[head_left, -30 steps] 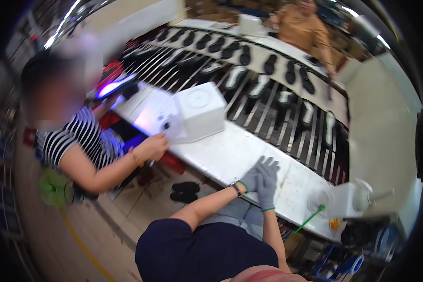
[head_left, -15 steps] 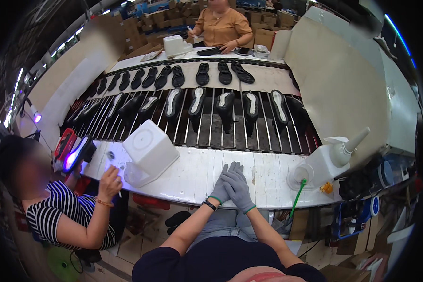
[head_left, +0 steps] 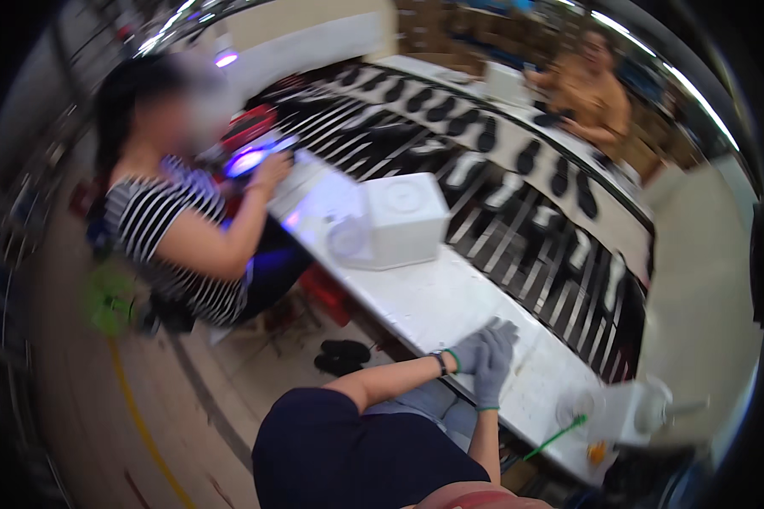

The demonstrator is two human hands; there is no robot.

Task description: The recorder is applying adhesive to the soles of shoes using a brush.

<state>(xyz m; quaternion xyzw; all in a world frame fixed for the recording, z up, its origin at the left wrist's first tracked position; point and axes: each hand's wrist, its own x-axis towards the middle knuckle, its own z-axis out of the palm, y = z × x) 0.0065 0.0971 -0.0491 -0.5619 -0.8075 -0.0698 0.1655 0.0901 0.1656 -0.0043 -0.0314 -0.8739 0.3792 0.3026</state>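
My hands, in grey gloves with green cuffs, rest together on the near edge of the white worktable. Across the back of my left hand lies my right hand, partly covering it. The fingers I can see are stretched out, with no object in them. A dark band circles my left wrist. Some way to the right of them is a clear cup with a green-handled brush. Farther left along the table stands a white box-shaped container.
Beyond the table runs a roller conveyor carrying dark shoes and soles. On the left, a person in a striped top works under purple light. Another in orange sits across. A white spouted bottle stands right; dark shoes lie on the floor.
The whole view has swung to the left and tilted, with blur. My hands stay stacked on the table edge. The striped-top person's near hand has moved up toward the purple-lit piece.
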